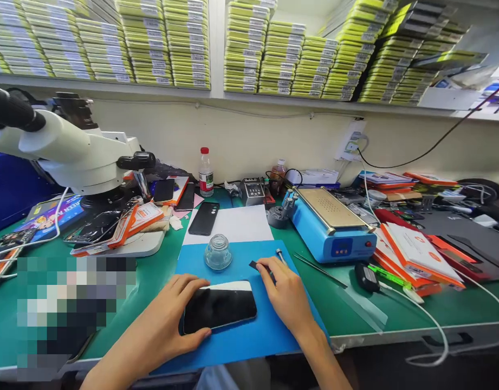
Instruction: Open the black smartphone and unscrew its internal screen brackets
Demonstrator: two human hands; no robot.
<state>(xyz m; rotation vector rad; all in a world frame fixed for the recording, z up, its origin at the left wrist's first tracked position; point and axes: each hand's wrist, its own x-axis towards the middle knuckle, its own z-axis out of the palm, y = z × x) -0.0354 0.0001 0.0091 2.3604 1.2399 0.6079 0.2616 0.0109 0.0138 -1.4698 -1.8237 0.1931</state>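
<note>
A smartphone (pixel 225 309) lies screen up on a blue mat (pixel 249 341), its dark glass catching a bright reflection along the far edge. My left hand (pixel 170 319) grips its left end, fingers on the far side and thumb on the near side. My right hand (pixel 287 295), just right of the phone, pinches a small, thin black piece (pixel 253 265) between thumb and fingers. Beyond the phone is a clear glass jar (pixel 218 252). A slim tool (pixel 279 253) pokes out behind my right hand; its kind is hidden.
Tweezers (pixel 322 271) lie right of the mat, near a blue heating plate machine (pixel 330 233). A microscope (pixel 74 146) overhangs the left side. A black phone case (pixel 204 218) rests on white paper (pixel 245 225). White cables (pixel 432 319) trail at right; a bottle (pixel 206 173) stands behind.
</note>
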